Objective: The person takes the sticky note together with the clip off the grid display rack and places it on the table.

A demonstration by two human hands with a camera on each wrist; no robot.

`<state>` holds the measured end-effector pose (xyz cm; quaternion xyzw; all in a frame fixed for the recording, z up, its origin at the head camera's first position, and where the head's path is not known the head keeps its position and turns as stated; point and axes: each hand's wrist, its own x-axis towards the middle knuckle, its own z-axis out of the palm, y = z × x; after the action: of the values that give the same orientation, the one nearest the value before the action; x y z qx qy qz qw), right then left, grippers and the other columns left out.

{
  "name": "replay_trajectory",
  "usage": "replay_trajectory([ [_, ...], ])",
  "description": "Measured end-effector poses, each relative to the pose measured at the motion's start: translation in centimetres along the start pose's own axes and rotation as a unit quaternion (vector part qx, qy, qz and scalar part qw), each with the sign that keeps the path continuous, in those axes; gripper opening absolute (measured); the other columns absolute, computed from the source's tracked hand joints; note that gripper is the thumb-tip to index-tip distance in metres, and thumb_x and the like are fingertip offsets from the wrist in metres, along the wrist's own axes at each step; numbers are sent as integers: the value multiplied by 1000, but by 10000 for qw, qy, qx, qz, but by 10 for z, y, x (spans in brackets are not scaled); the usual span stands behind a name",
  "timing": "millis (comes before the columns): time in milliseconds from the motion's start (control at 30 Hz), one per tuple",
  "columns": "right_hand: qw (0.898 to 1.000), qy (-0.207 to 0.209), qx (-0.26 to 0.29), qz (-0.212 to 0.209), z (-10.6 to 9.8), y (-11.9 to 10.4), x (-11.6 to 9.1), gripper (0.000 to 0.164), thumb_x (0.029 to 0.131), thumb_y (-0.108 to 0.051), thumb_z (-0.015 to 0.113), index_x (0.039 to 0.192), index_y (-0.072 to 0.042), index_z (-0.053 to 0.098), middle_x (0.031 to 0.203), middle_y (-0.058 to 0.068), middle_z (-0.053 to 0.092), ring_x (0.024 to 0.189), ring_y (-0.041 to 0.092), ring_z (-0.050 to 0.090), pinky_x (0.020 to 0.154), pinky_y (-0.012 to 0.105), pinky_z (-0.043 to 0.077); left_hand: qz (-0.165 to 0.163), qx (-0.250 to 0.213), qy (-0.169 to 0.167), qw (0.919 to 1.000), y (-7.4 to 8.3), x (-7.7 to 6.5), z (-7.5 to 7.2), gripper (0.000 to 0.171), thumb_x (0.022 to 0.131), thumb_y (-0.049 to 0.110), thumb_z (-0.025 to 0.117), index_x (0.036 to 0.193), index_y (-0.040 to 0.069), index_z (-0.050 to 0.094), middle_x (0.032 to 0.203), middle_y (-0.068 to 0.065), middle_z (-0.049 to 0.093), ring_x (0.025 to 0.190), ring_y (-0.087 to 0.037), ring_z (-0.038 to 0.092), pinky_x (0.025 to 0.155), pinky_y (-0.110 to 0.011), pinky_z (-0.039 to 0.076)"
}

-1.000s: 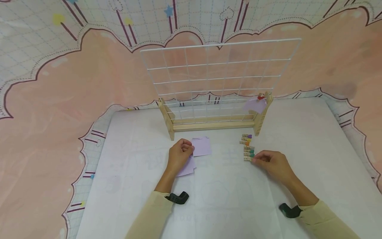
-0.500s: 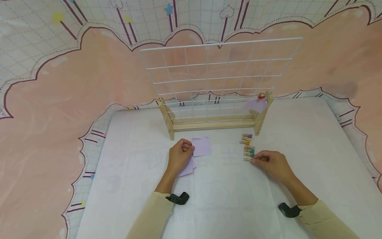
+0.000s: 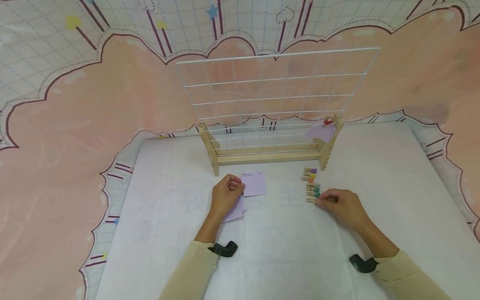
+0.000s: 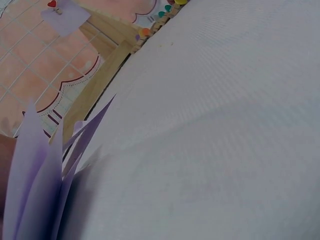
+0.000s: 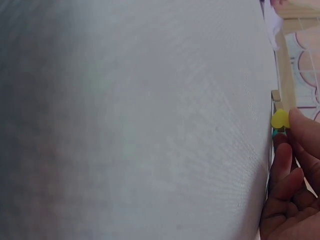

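Note:
My left hand [image 3: 226,193] pinches the left edge of a square purple paper sheet [image 3: 255,184]. More purple sheets [image 3: 235,211] lie partly hidden below that hand; in the left wrist view purple sheets [image 4: 37,185] stand close to the lens with their corners fanned. My right hand [image 3: 343,206] pinches a small wooden clothespin [image 3: 310,200] with a yellow heart [image 5: 280,119], at the near end of a row of pins. Several other clothespins [image 3: 310,179] with purple, orange, yellow and green hearts lie beyond it in that row.
A white wire grid [image 3: 277,87] stands in a wooden base [image 3: 268,157] at the back of the white table [image 3: 285,258]. A red-heart clothespin [image 3: 328,120] holds a purple sheet [image 3: 321,132] at the grid's lower right. Behind hangs a patterned pink cloth [image 3: 93,104].

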<state>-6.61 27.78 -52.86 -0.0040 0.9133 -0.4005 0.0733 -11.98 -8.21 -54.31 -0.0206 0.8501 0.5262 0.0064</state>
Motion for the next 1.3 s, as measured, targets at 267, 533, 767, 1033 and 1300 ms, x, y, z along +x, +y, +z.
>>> replay_trajectory([
  [267,10000,18,6,42,0,1,0,19,90,-29,80,96,-12,78,86,1,75,75,9,56,63,22,45,-24,-46,-15,10000,0,-1,0,14,89,18,77,99,11,68,83,-2,73,72,-8,63,68,-20,51],
  [533,9999,3,12,119,-1,-1,0,21,90,-31,79,97,-11,78,86,1,74,77,11,56,64,22,45,-23,18,-4,10000,0,-1,-1,14,89,19,77,97,12,68,82,-1,73,73,-8,62,67,-20,50],
  [767,9996,-33,77,269,-3,-2,0,23,91,-32,79,100,-10,78,90,3,75,80,13,57,66,22,45,-37,23,-5,10000,3,-1,-2,15,89,19,77,98,11,68,83,-2,73,72,-8,62,68,-20,49],
  [1033,9993,-62,138,331,-6,-1,0,24,91,-32,78,101,-11,78,94,4,76,84,14,59,69,22,46,-45,-7,-8,10000,3,-2,-1,15,89,19,77,99,11,68,83,-2,73,72,-8,62,67,-20,50],
  [1300,9989,-98,226,387,-7,-1,0,24,91,-32,78,102,-10,78,93,3,75,83,14,57,68,22,46,-48,-176,-2,9998,4,-2,-4,15,90,21,77,98,11,68,82,-1,73,72,-8,63,65,-19,51],
])
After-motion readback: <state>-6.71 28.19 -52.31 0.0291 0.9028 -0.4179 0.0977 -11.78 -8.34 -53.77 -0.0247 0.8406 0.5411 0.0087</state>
